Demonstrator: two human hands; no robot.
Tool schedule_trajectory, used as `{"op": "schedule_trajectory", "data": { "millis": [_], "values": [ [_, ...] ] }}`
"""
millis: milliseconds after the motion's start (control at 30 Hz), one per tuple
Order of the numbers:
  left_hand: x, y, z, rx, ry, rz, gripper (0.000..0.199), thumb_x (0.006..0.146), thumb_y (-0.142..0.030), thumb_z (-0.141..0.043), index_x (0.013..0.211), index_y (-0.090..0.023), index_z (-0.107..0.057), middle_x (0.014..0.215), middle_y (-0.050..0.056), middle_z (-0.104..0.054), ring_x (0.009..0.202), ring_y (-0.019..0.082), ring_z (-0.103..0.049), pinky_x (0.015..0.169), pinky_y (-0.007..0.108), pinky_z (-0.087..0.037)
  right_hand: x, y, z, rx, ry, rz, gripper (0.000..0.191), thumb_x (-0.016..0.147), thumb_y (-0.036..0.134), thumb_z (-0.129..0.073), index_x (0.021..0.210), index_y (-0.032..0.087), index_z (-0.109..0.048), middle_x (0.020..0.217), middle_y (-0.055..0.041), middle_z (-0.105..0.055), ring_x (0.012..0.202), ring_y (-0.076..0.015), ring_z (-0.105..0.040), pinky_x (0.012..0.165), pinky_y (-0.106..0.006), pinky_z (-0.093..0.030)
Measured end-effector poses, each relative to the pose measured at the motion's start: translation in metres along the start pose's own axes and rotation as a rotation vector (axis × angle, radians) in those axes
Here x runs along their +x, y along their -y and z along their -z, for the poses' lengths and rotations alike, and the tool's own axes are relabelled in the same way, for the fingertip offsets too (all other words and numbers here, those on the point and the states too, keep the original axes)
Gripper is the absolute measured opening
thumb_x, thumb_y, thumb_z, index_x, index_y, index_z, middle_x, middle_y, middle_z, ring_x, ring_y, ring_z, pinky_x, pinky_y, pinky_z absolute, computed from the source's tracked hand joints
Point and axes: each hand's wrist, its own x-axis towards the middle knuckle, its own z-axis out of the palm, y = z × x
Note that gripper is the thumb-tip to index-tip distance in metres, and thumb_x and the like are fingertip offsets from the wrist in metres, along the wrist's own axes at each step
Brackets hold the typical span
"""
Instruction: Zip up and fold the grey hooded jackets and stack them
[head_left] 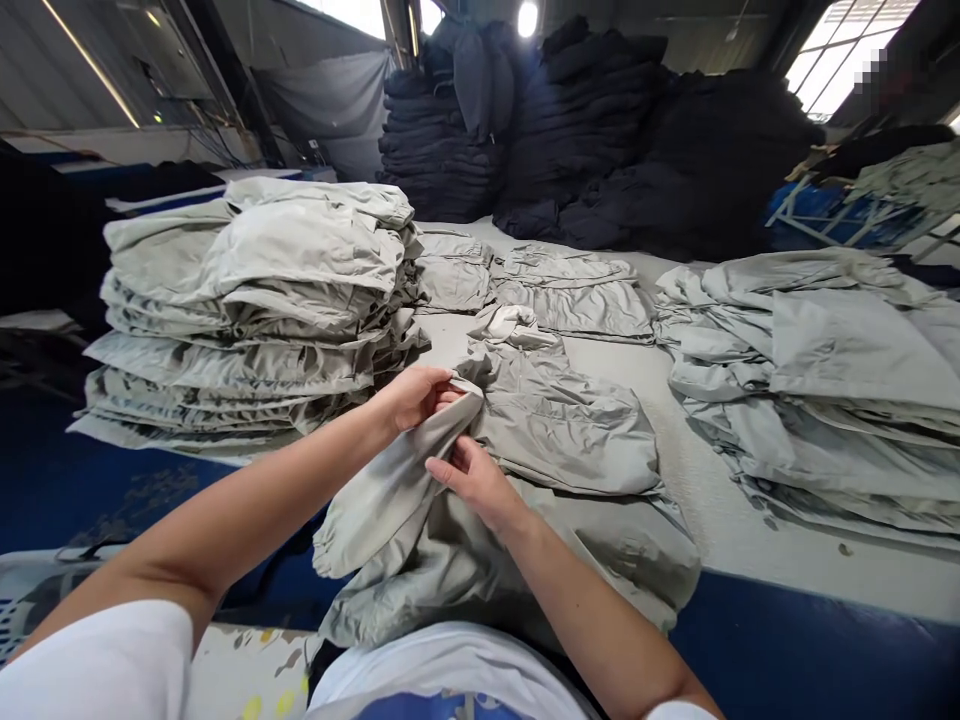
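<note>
A light grey garment (555,420) lies spread over the table's front edge, its lower part hanging down near my body. My left hand (426,398) is closed on an upper edge of its sleeve, the fingers partly under the cloth. Just below and to the right, my right hand (476,478) touches the same sleeve, thumb apart from the bent fingers; cloth lies between them. The sleeve (397,485) slopes down to the left from my hands.
Tall stacks of grey garments stand at the left (247,290) and right (862,370). More grey garments (574,290) lie flat behind. Dark piles (570,130) rise at the back of the white table (675,450). A basket (22,600) sits at lower left.
</note>
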Motion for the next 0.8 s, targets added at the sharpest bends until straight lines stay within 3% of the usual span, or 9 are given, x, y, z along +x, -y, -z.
{"op": "schedule_trajectory", "data": {
  "millis": [100,200,267,367,467,567,667,733,800],
  "values": [
    [-0.003,0.007,-0.027,-0.032,0.078,0.073,0.014,0.09,-0.017,-0.066,0.08,-0.016,-0.056,0.078,0.012,-0.074,0.069,0.019,-0.074,0.069,0.03,-0.062,0.01,-0.006,0.006,0.126,-0.223,0.044,0.065,0.07,0.046,-0.093,0.126,0.022,-0.07,0.124,-0.005,-0.077,0.126,-0.028,-0.066,0.115,-0.043,-0.049],
    [-0.005,0.009,-0.04,-0.009,0.143,-0.047,0.018,0.09,-0.023,-0.071,0.09,-0.019,-0.054,0.102,0.012,-0.076,0.099,0.023,-0.077,0.091,0.036,-0.062,0.02,-0.011,0.031,0.369,-0.425,0.073,0.046,0.069,0.037,-0.09,0.109,0.021,-0.075,0.107,-0.0032,-0.081,0.114,-0.0273,-0.071,0.106,-0.04,-0.055],
    [-0.007,0.01,-0.036,0.176,0.148,-0.182,0.027,0.088,-0.034,-0.076,0.1,-0.02,-0.055,0.119,0.011,-0.073,0.117,0.024,-0.071,0.099,0.038,-0.058,0.023,-0.014,0.055,0.48,-0.533,0.024,0.035,0.068,0.035,-0.088,0.097,0.02,-0.075,0.094,-0.0041,-0.081,0.102,-0.0272,-0.074,0.096,-0.039,-0.059],
    [-0.015,0.018,-0.012,0.742,0.156,-0.286,0.052,0.078,-0.049,-0.083,0.112,-0.02,-0.058,0.127,0.014,-0.07,0.121,0.028,-0.066,0.1,0.04,-0.055,0.016,-0.019,0.091,0.498,-0.649,-0.041,0.026,0.068,0.033,-0.086,0.087,0.021,-0.072,0.086,-0.0049,-0.08,0.097,-0.0271,-0.075,0.093,-0.04,-0.06],
    [-0.029,0.034,0.016,1.355,0.271,-0.19,0.055,0.076,-0.054,-0.081,0.113,-0.019,-0.062,0.118,0.014,-0.073,0.107,0.029,-0.069,0.092,0.038,-0.055,-0.003,-0.028,0.112,0.351,-0.657,-0.017,0.037,0.07,0.036,-0.085,0.103,0.023,-0.073,0.108,-0.006,-0.081,0.115,-0.0277,-0.072,0.106,-0.042,-0.056],
    [-0.043,0.047,0.035,1.717,0.293,-0.061,0.025,0.087,-0.044,-0.068,0.095,-0.02,-0.069,0.101,0.012,-0.076,0.096,0.03,-0.072,0.08,0.035,-0.052,-0.026,-0.032,0.112,-0.034,-0.655,0.08,0.076,0.077,0.048,-0.082,0.146,0.026,-0.058,0.154,-0.0102,-0.061,0.145,-0.029,-0.054,0.124,-0.049,-0.042],
    [-0.048,0.045,0.037,1.605,0.247,0.014,0.024,0.088,-0.04,-0.062,0.074,-0.021,-0.067,0.075,0.005,-0.07,0.078,0.025,-0.069,0.068,0.03,-0.047,-0.051,-0.027,0.091,-0.478,-0.571,0.123,0.094,0.082,0.057,-0.08,0.163,0.027,-0.042,0.174,-0.0126,-0.033,0.161,-0.0312,-0.03,0.133,-0.055,-0.024],
    [-0.051,0.038,0.028,1.206,0.194,0.064,0.033,0.087,-0.05,-0.063,0.073,-0.02,-0.066,0.065,0.001,-0.063,0.067,0.019,-0.062,0.062,0.027,-0.044,-0.067,-0.021,0.067,-0.638,-0.381,0.107,0.106,0.078,0.062,-0.085,0.166,0.03,-0.038,0.179,-0.0108,-0.019,0.165,-0.0328,-0.018,0.134,-0.056,-0.017],
    [-0.057,0.029,0.013,0.706,0.154,0.079,0.038,0.083,-0.058,-0.069,0.085,-0.02,-0.068,0.069,-0.001,-0.064,0.064,0.016,-0.059,0.06,0.024,-0.045,-0.079,-0.017,0.04,-0.614,-0.187,0.083,0.132,0.063,0.063,-0.096,0.171,0.034,-0.025,0.18,-0.01,-0.012,0.166,-0.0344,-0.015,0.133,-0.057,-0.018]
  ]
}}
